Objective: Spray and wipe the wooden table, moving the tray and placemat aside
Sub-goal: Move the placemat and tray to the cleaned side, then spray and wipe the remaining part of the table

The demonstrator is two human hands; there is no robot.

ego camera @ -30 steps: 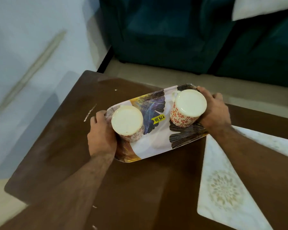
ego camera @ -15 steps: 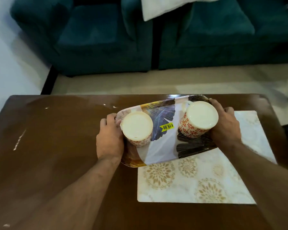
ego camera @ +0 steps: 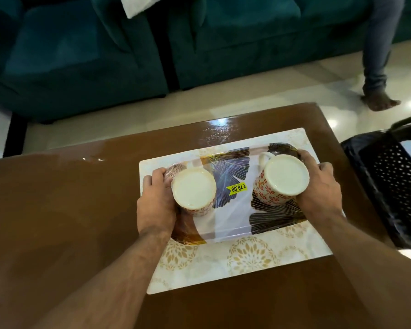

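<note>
A leaf-patterned tray (ego camera: 233, 211) with a yellow price sticker is over the cream floral placemat (ego camera: 247, 260) on the brown wooden table (ego camera: 64, 217). Two upturned red-patterned mugs stand on the tray, one at its left end (ego camera: 193, 191) and one at its right end (ego camera: 282, 179). My left hand (ego camera: 156, 203) grips the tray's left end. My right hand (ego camera: 318, 188) grips the right end, fingers curled over the rim. Whether the tray rests on the mat or hangs just above it cannot be told.
A teal sofa (ego camera: 105, 43) with a white cushion stands beyond the table across a strip of pale floor. A black perforated chair (ego camera: 394, 184) sits close to the table's right edge. Another person's leg and bare foot (ego camera: 377, 91) are at the far right.
The tray, held in both hands, has travelled from the table's left part to the right and now lies over the placemat. The view has swung right with it.
</note>
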